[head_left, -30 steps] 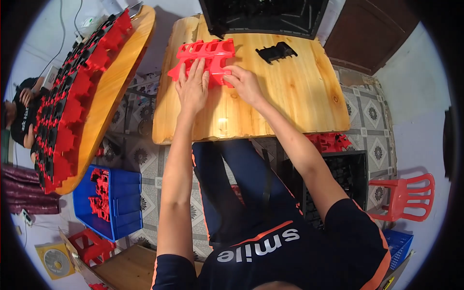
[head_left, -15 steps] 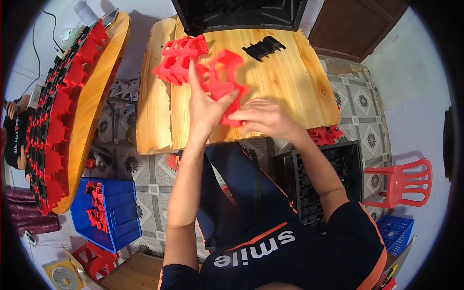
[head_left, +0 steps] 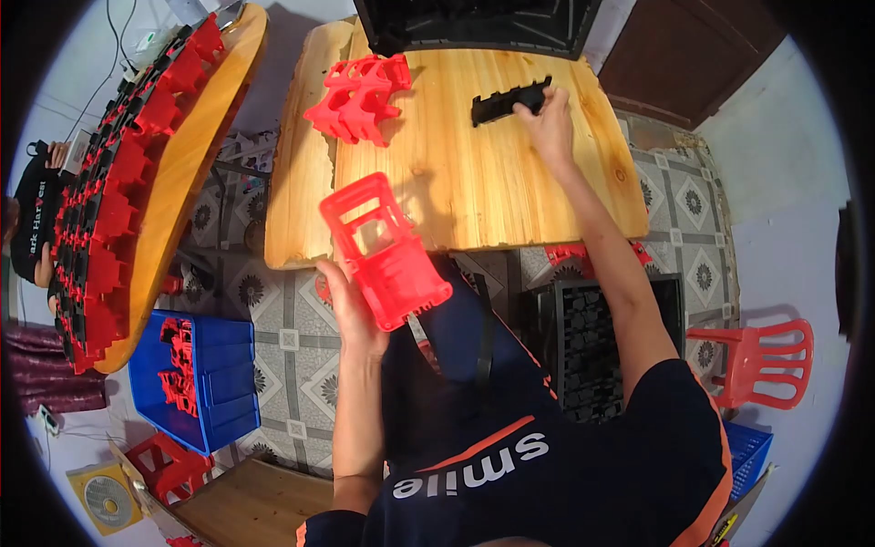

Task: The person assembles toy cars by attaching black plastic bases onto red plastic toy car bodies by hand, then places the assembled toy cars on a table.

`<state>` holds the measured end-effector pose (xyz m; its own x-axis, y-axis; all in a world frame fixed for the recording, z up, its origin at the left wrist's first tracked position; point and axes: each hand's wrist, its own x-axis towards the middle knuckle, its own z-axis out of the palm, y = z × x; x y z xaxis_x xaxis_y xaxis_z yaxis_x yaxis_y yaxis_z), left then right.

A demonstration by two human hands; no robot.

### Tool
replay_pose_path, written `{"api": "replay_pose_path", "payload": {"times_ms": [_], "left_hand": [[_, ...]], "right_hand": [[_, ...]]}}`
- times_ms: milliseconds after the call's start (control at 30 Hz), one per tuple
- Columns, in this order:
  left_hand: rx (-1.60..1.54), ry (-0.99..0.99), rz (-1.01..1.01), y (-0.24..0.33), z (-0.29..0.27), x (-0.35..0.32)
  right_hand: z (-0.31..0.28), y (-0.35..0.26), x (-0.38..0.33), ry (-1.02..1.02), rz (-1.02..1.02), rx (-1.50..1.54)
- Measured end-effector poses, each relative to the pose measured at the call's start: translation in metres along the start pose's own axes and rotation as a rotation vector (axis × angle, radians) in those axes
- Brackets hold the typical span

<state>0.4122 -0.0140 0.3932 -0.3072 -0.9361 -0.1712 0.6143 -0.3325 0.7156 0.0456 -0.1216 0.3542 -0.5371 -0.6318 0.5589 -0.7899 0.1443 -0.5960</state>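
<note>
My left hand is closed on a red plastic frame part, held tilted above my lap by the table's near edge. Its upper half has a wide window, and its lower half is a solid panel. At the table's far right, my right hand grips a flat black plastic piece by its right end, thumb and fingers around it. I cannot tell whether the black piece is off the wood. More red frame parts stand together at the far left of the wooden table.
Behind the table's far edge stands a black crate. A side table at left bears rows of red and black parts. Below are a blue bin, a black crate of black parts and a red chair. Another person is at far left.
My left hand has brought the red frame part down toward me and turned it. My right hand has left it, reached far right and taken hold of the black piece, which is now turned.
</note>
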Motion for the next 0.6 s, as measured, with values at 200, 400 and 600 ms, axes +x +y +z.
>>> {"api": "replay_pose_path", "payload": {"times_ms": [200,400,600], "left_hand": [[-0.008,0.036,0.036,0.001,-0.014,-0.014],[0.036,0.068,0.122,0.004,-0.006,-0.025],[0.014,0.0,0.119,0.004,-0.008,-0.022]], "right_hand": [[-0.062,-0.022,-0.068,-0.113,-0.225,-0.233],[-0.093,-0.087,-0.066,-0.082,-0.332,0.082],[-0.058,-0.06,-0.096,-0.18,-0.506,-0.093]]}}
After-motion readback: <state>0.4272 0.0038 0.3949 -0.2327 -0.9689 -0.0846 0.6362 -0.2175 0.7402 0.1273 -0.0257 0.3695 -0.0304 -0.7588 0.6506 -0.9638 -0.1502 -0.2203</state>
